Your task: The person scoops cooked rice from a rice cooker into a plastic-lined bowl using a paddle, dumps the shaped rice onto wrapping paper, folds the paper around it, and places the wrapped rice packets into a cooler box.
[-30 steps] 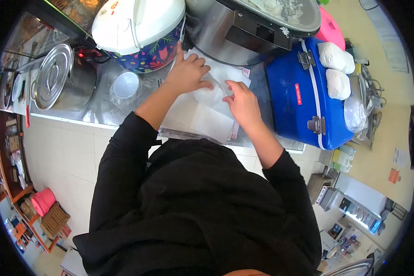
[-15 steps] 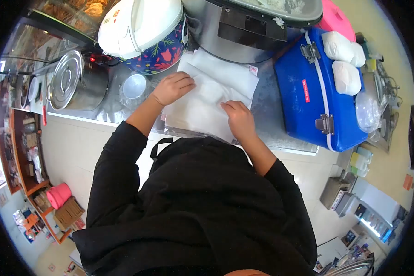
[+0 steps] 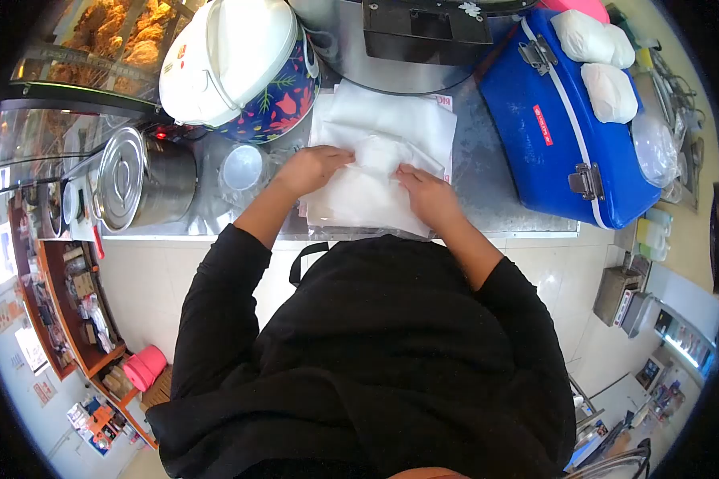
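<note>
Left hand (image 3: 317,169) has moved in opposite right hand (image 3: 431,196), bracketing the paper (image 3: 377,158) between their fingers from 2 sides. Fingers bunch together; whether clamped, I cannot tell.

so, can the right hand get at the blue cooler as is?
Likely yes: nothing stands on the counter between right hand and blue cooler, though the hand's busy on white paper.
</note>
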A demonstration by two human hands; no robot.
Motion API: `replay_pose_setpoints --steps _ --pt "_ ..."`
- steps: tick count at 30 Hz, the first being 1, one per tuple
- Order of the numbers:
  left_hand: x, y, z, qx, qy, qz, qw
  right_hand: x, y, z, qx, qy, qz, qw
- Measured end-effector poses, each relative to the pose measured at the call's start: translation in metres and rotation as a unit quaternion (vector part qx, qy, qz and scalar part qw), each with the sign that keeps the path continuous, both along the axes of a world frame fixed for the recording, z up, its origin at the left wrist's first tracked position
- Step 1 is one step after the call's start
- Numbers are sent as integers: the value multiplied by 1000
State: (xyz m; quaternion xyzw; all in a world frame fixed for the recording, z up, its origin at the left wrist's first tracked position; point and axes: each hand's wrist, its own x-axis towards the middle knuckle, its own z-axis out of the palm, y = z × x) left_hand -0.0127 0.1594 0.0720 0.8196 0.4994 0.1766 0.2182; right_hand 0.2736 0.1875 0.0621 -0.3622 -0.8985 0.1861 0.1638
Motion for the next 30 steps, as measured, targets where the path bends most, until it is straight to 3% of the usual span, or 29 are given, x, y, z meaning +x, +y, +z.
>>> replay_pose_setpoints --steps 2,4,5,7,10,13,17,21,22,25,28,30 --pt "1 10 -1 -68 17 52 996 -5 9 14 -100 -83 -24 991" --pt "10 23 3 -179 30 146 973 -15 20 25 -173 -41 -118 977" --pt "15 29 7 -168 2 160 973 -21 26 31 -207 -20 -163 965" --pt "24 38 14 -147 -55 192 969 -34 37 39 -153 -57 -200 966" --pt "26 51 2 -6 -15 182 983 -47 57 51 -104 -178 -200 958" --pt "17 60 -8 8 57 75 996 -48 69 50 -127 -237 -145 952" --pt "23 35 -13 81 91 77 990 -45 49 45 -165 -178 -167 956" --pt "42 6 -25 181 103 141 968 -42 6 13 11 -38 -132 990" --pt "47 3 -24 212 104 166 957 -46 4 6 79 -55 -104 990" --pt "55 3 -15 142 147 178 962 -44 7 5 64 -90 -101 989" --pt "65 1 2 97 77 230 965 -42 14 30 78 -77 -125 986" --pt "78 0 26 -17 -105 321 941 -41 17 45 111 -62 -130 983"
